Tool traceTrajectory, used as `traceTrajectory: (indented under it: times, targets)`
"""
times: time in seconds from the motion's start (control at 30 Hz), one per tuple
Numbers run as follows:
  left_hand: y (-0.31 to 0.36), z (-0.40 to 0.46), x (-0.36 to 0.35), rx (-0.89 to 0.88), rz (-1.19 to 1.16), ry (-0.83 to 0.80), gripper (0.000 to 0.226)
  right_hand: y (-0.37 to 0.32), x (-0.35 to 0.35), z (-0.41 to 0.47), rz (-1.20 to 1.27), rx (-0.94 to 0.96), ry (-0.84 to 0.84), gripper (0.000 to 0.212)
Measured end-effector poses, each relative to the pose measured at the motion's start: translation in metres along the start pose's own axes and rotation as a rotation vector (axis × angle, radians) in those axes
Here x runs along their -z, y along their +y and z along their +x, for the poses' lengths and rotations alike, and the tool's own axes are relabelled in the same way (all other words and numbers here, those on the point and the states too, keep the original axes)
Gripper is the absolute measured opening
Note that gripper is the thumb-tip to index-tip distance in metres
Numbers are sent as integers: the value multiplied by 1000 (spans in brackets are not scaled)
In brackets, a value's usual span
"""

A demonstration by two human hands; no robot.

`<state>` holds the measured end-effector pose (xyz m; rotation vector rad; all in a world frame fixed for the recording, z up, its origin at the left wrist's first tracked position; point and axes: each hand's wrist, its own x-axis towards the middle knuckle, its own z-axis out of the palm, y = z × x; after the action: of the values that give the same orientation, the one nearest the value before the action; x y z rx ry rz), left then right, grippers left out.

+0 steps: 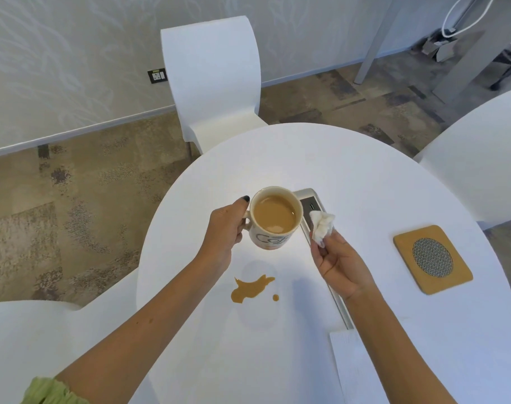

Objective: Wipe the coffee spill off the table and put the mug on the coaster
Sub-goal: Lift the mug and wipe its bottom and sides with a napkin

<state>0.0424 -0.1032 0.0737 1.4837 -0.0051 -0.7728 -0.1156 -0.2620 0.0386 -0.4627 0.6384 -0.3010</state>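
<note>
My left hand (226, 225) grips the handle of a cream mug (273, 228) full of milky coffee and holds it lifted above the round white table (365, 176). A brown coffee spill (250, 288) with one small drop beside it lies on the table just below the mug. My right hand (340, 265) pinches a crumpled white tissue (322, 224) to the right of the mug. A square wooden coaster (406, 252) with a round mesh centre lies flat at the table's right side, apart from both hands.
A silver socket panel (309, 199) runs down the table's middle, behind the mug and under my right wrist. A white paper stack (356, 368) lies at the near right. White chairs stand at the far side (210, 77), the right (481, 158) and the near left (30, 345).
</note>
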Motion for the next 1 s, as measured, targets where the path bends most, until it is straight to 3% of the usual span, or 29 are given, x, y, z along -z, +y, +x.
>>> traceTrajectory:
  times: [0.27, 0.63, 1.0]
  targets:
    - [-33, 43, 0, 44, 1, 24, 38, 4, -5, 43, -125, -11, -26, 26]
    - [-62, 86, 2, 97, -18, 57, 6, 16, 11, 76, -166, -90, -5, 27]
    - [-84, 98, 1, 157, -28, 110, 2, 21, 15, 83, -151, -82, 10, 28]
